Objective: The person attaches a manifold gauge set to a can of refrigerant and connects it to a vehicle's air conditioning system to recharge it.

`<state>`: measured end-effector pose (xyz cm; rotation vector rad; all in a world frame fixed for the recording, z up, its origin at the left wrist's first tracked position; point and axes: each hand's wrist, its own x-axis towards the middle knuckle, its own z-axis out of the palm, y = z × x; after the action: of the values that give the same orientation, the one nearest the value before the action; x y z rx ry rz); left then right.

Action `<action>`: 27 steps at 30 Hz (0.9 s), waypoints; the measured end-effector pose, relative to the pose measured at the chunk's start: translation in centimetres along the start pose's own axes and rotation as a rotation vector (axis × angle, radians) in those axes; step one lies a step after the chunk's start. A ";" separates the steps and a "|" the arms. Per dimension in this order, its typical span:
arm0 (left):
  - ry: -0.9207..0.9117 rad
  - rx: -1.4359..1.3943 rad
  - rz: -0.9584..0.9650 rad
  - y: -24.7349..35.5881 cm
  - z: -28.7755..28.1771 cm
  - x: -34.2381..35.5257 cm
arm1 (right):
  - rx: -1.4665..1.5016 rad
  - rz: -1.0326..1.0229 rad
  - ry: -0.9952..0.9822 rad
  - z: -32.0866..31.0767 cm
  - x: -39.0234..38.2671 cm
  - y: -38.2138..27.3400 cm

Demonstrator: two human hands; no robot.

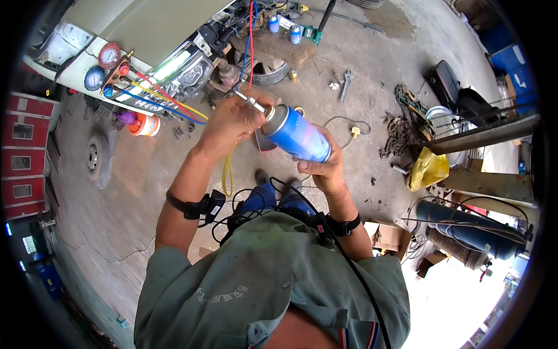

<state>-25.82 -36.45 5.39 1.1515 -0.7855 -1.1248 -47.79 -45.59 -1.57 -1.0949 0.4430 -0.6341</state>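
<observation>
- Can (299,136), up close to me: fine lettering on its blue side, near the top — too small to make out, with a pinkish patch below.
- Shirt (256,273): a short row of white characters across the wearer's left chest.
- Red gauge (109,54) and blue gauge (93,78), over by the car: dial markings too tiny from here.
- Bucket (145,124): printing on a pale label — blurred.
- Small cans (295,34), at the back: blue labels, nothing legible.

Red cabinets (24,160) edge the grey floor (116,230); white light (450,305) glares lower right.
</observation>
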 end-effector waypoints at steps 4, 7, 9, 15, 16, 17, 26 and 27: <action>-0.132 0.193 0.076 1.3 1.4 -0.2 | 0.237 0.113 -0.016 0.0 0.0 -1.9; -0.103 0.217 0.065 1.3 1.7 -0.4 | 0.229 0.185 -0.065 -0.4 -0.1 -2.8; -0.081 0.186 0.046 1.5 2.0 -0.3 | 0.185 0.236 -0.109 -1.0 0.3 -2.6; -0.023 0.184 0.135 1.3 0.4 -0.3 | -0.169 -0.035 0.035 1.2 -0.2 -2.2; -0.032 0.230 0.195 1.4 0.2 -0.2 | -0.241 -0.097 0.062 1.5 -0.2 -2.1; -0.034 0.245 0.221 1.6 0.1 -0.3 | -0.243 -0.092 0.057 1.9 -0.2 -2.1; -0.008 0.261 0.275 2.2 -0.1 -0.9 | -0.526 -0.331 0.175 3.6 0.0 -2.4; 0.003 0.282 0.280 2.2 -0.1 -1.0 | -0.423 -0.191 0.104 3.3 0.2 -3.4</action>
<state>-25.43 -35.41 7.57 1.2287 -1.0917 -0.7963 -46.42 -44.56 2.87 -1.5228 0.5831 -0.7892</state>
